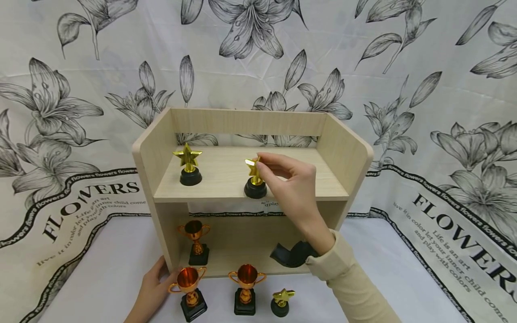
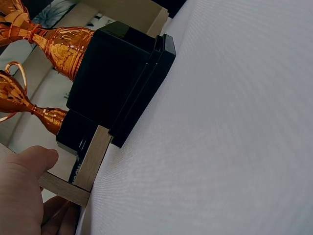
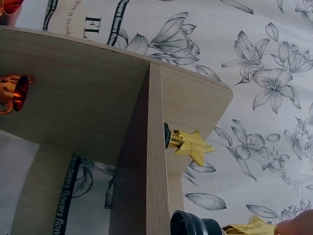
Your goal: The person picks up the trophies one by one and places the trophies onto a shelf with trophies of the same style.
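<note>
On the upper board of a small wooden shelf (image 1: 250, 200), my right hand (image 1: 292, 186) pinches the gold star of a star trophy (image 1: 255, 189) between thumb and fingers. Its round black base is upright at the board's front edge; the right wrist view shows the base (image 3: 195, 225) near the same edge. My left hand (image 1: 152, 287) grips the shelf's lower left side panel (image 2: 63, 189), thumb on one face and fingers on the other. Close by that hand, a bronze cup trophy (image 1: 193, 296) stands on the table in front of the shelf.
Another star trophy (image 1: 188, 166) stands at the upper board's left. A second cup trophy (image 1: 198, 244) is on the lower level. On the white table (image 1: 387, 278) in front are a third cup trophy (image 1: 245, 291) and a smaller star trophy (image 1: 280, 303). Flower-printed cloth (image 1: 250, 80) hangs behind.
</note>
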Available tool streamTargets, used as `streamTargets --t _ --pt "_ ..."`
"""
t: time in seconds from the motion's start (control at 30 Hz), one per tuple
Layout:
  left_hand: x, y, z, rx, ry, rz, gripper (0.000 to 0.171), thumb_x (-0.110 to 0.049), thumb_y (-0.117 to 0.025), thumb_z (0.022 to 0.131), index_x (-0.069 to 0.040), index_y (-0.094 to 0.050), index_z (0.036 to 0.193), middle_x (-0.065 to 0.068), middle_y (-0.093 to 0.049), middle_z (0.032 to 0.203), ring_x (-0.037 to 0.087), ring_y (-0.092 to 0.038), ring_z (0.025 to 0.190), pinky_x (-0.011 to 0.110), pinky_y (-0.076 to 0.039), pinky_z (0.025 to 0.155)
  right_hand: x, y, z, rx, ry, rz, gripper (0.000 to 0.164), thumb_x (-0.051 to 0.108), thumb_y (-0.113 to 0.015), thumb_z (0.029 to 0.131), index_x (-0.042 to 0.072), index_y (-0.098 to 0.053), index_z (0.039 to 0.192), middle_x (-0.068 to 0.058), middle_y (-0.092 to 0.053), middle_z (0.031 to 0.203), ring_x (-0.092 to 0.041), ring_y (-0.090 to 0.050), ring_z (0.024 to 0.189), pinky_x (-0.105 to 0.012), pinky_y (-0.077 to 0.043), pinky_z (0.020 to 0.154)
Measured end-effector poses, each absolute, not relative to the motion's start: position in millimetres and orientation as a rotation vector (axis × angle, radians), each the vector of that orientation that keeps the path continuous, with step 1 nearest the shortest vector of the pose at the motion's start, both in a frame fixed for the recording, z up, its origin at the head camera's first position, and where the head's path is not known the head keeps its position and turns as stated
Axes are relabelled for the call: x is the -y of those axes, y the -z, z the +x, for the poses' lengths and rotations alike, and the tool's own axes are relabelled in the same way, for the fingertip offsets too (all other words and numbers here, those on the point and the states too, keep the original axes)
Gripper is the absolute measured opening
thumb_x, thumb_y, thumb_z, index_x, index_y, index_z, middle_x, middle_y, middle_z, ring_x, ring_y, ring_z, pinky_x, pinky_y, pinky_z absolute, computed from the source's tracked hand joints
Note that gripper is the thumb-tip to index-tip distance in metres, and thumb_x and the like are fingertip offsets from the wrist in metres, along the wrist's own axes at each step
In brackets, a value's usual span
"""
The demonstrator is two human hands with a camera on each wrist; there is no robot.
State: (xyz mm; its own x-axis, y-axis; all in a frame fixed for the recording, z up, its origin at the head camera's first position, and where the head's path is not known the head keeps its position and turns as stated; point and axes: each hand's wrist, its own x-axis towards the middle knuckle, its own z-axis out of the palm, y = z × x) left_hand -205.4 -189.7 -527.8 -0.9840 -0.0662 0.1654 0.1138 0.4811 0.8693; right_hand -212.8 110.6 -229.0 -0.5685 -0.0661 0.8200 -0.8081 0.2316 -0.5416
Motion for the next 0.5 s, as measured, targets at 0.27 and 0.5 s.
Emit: streamTargets --t 0.27,0.5 --pt "189 527 -206 2.557 1.534 -0.041 0.062 -0.032 -0.063 0.090 -0.006 -0.039 0.141 0.022 -0.049 0.135 0.039 -0.051 0.118 0.061 -0.036 0.098 -110 232 -223 1.831 -1.379 0.825 0.018 0.003 -0.070 0.083 0.001 -0.072 0.100 -0.010 -0.072 0.090 -0.016 -0.069 0.075 -0.028 -0.056 0.070" --pt "190 528 -206 2.563 1.536 -0.043 0.064 -0.035 -0.062 0.090 -0.006 -0.037 0.141 0.021 -0.047 0.136 0.039 -0.051 0.118 0.061 -0.035 0.098 -108 230 -231 1.827 -1.396 0.821 0.017 0.002 -0.068 0.084 0.000 -0.072 0.100 -0.010 -0.072 0.090 -0.018 -0.069 0.075 -0.028 -0.056 0.068"
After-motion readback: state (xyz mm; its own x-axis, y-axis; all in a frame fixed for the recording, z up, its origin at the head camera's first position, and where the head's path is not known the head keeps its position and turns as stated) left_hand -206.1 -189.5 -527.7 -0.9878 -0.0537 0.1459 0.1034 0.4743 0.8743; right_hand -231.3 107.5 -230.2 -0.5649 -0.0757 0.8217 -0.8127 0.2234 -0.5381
